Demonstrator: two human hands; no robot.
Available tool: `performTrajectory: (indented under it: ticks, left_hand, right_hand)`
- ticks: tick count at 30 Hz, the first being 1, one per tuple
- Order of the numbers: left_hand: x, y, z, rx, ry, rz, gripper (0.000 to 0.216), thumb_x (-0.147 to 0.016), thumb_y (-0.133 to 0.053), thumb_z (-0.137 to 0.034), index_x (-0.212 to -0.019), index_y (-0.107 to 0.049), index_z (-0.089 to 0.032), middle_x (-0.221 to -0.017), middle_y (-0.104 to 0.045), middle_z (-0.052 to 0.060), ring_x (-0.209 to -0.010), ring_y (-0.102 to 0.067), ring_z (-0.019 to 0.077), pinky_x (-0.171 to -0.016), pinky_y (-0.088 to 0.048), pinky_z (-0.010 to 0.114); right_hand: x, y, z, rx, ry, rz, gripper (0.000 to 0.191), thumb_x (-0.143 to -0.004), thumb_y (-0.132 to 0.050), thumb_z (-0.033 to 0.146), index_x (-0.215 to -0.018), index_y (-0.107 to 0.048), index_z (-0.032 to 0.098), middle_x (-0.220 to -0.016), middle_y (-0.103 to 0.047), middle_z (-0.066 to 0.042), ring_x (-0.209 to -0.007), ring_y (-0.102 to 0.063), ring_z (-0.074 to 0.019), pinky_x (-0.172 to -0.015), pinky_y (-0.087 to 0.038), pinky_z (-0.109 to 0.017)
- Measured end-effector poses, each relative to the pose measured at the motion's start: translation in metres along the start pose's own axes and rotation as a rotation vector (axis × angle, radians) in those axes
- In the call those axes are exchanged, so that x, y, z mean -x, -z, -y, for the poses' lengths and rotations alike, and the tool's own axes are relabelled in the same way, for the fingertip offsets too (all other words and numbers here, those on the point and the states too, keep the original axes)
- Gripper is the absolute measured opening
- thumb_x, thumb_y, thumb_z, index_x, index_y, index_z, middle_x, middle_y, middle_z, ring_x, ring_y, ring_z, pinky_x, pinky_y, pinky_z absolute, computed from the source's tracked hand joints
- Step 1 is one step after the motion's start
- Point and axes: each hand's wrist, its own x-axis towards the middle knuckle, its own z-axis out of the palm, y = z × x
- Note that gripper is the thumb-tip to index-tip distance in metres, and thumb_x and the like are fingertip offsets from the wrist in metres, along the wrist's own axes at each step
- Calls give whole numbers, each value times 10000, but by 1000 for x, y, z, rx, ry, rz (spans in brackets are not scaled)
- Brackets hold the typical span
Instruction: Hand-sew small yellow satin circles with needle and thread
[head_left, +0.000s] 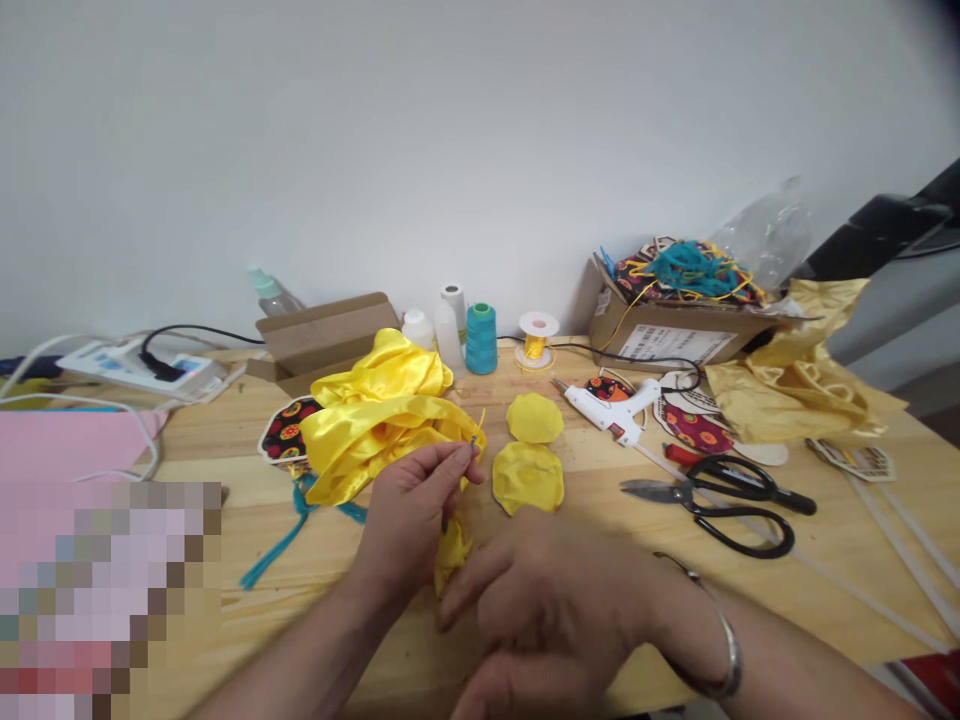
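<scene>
While the left hand clamps its fingers on yellow cord, the blurred right hand, grip unclear, hovers rightward of them, cord work apparently calling next for a steady pinch.

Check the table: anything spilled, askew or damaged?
Nothing clearly spilled or damaged. Untidy, though: tangled teal cord heaps above the rim of the right cardboard box, and the white glue gun lies on its side.

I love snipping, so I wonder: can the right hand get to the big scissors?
Probably yes. The scissors lie near the right hand, and only bare table shows between them. The hand is blurred, though, so I can't tell if it's free.
</scene>
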Motion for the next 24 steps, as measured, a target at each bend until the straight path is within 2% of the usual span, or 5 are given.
performTrajectory:
  ticks: [4, 7, 13, 19, 24]
  left_hand:
    - [0, -2, 0, 35, 0, 18, 242, -729, -674, -359, -627, -652, -140, -449, -396, -65, -420, -250, 42, -391, -173, 165]
    - [2, -3, -1, 17, -18, 40, 220, -735, -670, -344, -680, -678, -132, -554, -527, -28, -425, -267, 35, -392, -183, 171]
    - [8, -6, -5, -74, 25, 128, 267, -737, -659, -396, -656, -676, -142, -489, -461, -50, -397, -236, 39, -382, -139, 189]
    - [8, -5, 0, 75, 38, 256, 263, -806, -592, -348, -741, -701, -118, -604, -543, 3, -438, -272, 39, -412, -171, 199]
    - [8, -7, -1, 91, 53, 246, 251, -800, -599, -361, -799, -705, -134, -619, -573, 4, -424, -288, 33, -402, -181, 187]
  right_hand:
    - [-2, 16, -11, -134, -471, -501, 410, -872, -498, 347, -523, -573, 147, -502, -513, 27, -480, -417, -62, -480, -325, -197]
    - [-6, 23, -24, -302, -743, -671, 274, -799, -586, 323, -610, -656, 137, -512, -542, 27, -479, -418, -66, -466, -332, -191]
    - [-9, 18, -34, -590, -678, -652, 152, -719, -656, 290, -662, -672, 151, -616, -612, 20, -584, -508, -93, -569, -411, -209]
    - [-8, 19, -32, -460, -692, -657, 189, -757, -610, 222, -581, -609, 152, -529, -567, 38, -534, -470, -83, -551, -379, -209]
    - [-6, 20, -35, -315, -662, -668, 220, -767, -599, 202, -556, -557, 157, -521, -485, 59, -534, -423, -75, -538, -335, -206]
